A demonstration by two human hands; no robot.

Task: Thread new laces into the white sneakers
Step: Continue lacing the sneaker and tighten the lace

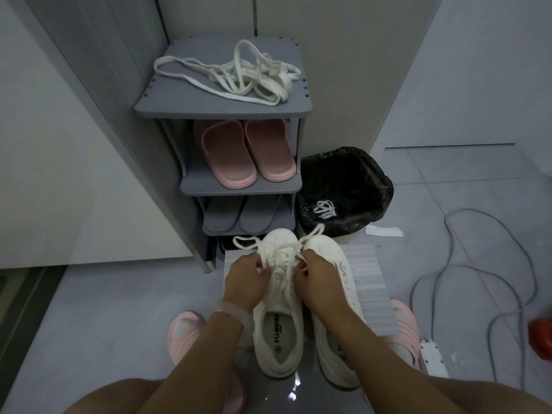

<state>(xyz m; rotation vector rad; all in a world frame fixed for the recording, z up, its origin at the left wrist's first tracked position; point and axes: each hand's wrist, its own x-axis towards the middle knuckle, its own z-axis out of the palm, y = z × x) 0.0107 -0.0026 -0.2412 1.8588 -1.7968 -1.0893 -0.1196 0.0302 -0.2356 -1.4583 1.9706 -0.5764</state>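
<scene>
Bare knees and forearms fill the bottom of the head view, feet in pink slippers (185, 333) on a grey floor (113, 309). Two white sneakers (280, 324) stand side by side between the feet, toes pointing away, the right one partly on a ribbed white sheet (370, 282). Left sneaker laced; its white lace (279, 264) crosses the eyelets and ends in loose loops over the toe. Left hand (246, 280), pale band at the wrist, fingers curled, pinching the lace at the left side of the tongue. Right hand (313, 277) likewise curled, pinching the lace on the right side; one lace end trails past the toe of the right sneaker. Ahead, a grey shoe rack (221, 107): a tangle of white laces (239, 76) on its top shelf, pink slides (245, 153) below, grey slippers (236, 216) under those. Just right of the rack, a bin with a black liner (358, 180), a bunch of lace (324, 208) lying inside. Grey cables (448, 273) loop across the floor at right; a red object (540, 336) sits at the frame edge.
</scene>
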